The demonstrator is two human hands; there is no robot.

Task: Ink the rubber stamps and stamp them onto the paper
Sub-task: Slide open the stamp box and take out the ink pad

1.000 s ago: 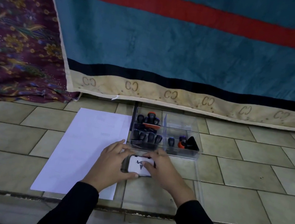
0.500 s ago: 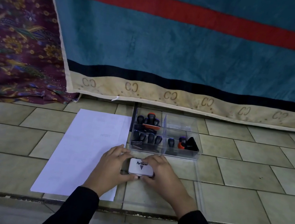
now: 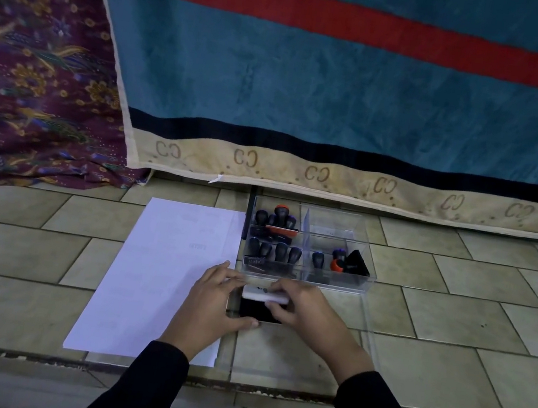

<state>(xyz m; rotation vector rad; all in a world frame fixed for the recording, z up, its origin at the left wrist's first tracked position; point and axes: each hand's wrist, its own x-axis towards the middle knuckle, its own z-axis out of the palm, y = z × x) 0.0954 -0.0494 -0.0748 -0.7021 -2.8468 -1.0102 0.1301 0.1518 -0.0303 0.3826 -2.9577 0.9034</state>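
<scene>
Down on the tiles (image 3: 452, 319), just in front of the clear box (image 3: 336, 279), your two hands meet over the ink pad (image 3: 259, 310). Your left hand (image 3: 212, 303) pinches the pad's base, thumb at its near edge, fingers round the far-left corner. Your right hand (image 3: 308, 309) grips the white lid (image 3: 265, 295), tipped up at the far side, dark ink showing beneath. Stamps (image 3: 274, 251) stand in the box's left compartments, with more on the right. Paper (image 3: 160, 275) lies flat just left of the pad, your left wrist over its near corner.
</scene>
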